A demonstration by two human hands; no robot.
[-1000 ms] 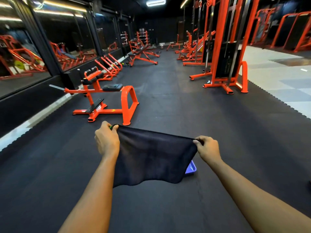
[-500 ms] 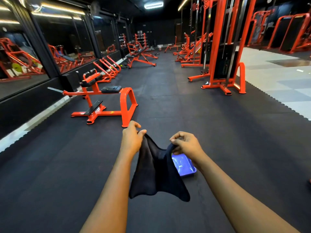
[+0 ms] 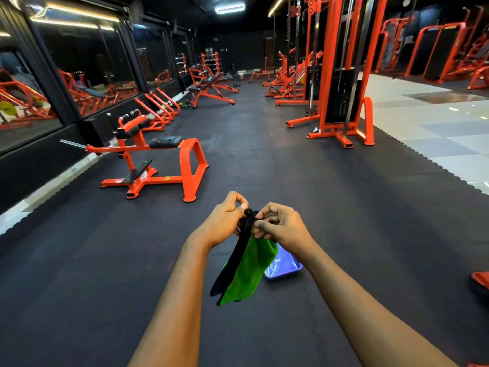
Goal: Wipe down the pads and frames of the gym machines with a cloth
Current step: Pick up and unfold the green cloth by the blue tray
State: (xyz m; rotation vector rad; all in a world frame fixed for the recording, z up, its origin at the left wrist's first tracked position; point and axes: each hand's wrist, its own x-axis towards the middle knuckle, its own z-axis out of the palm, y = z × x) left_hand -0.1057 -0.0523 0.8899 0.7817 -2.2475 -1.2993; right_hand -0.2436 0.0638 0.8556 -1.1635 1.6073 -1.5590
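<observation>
- Item: soft two-faced cloth, black on one side and bright green on the other (image 3: 251,271). It hangs doubled over in mid-air in front of the person, above the black rubber floor matting (image 3: 304,186).
- Left hand (image 3: 225,223): pinches the cloth's gathered top edge between thumb and fingertips.
- Right hand (image 3: 283,226): pinches the same top edge, right beside the left hand.
- Handling, judged: light, limp and not stiff at all. It drapes from any held point and looks neither fragile nor slippery. I cannot tell whether it is damp.
- Hold, judged: take the corners for folding, and a folded wad under the palm for wiping.
- Behind the cloth: shallow blue plastic tray (image 3: 284,267) on the matting.
- Nearest target: orange steel-framed machine (image 3: 190,165) with a black padded seat (image 3: 165,141), ahead to the left and well apart from the hands.
</observation>
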